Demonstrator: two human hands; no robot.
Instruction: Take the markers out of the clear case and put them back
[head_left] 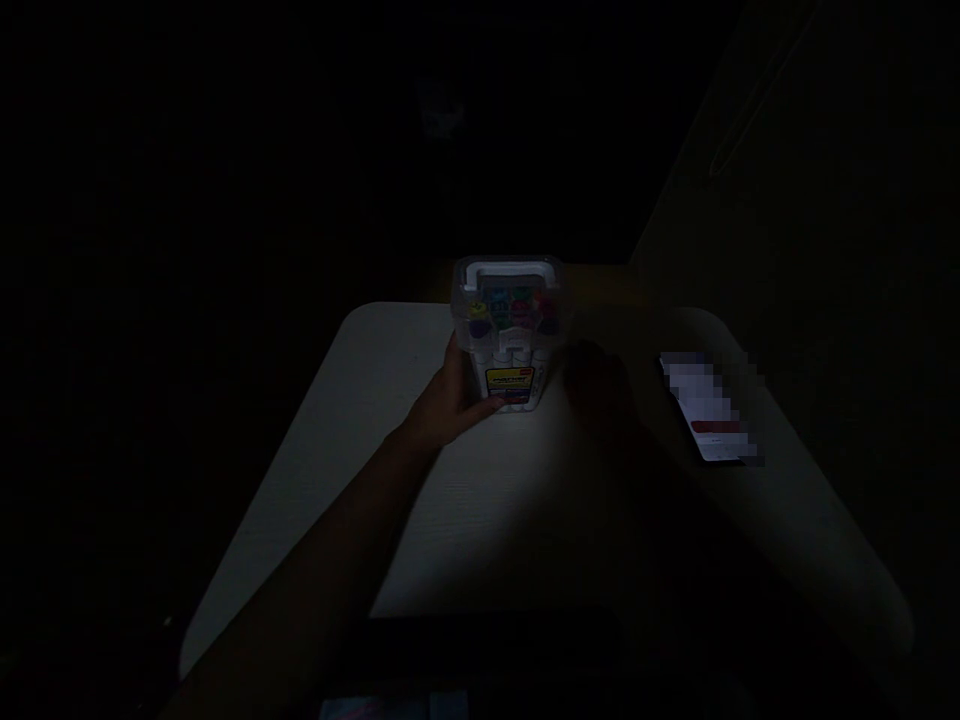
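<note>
Pretty dark in here, but the plastic box [510, 340] is standing upright near the far edge of the worktop [465, 530], around the middle. It's see-through, full of markers [501, 360] with colourful tops, and has a white handle [510, 268] on the lid plus a yellow label [510, 384] up front. Left hand [456, 395] has it gripped from the side, thumb across the label's lower edge. Right hand [598, 385] is just beside it in shadow, can't tell if it's curled or touching. A lit phone [705, 410] lies off to the right.
</note>
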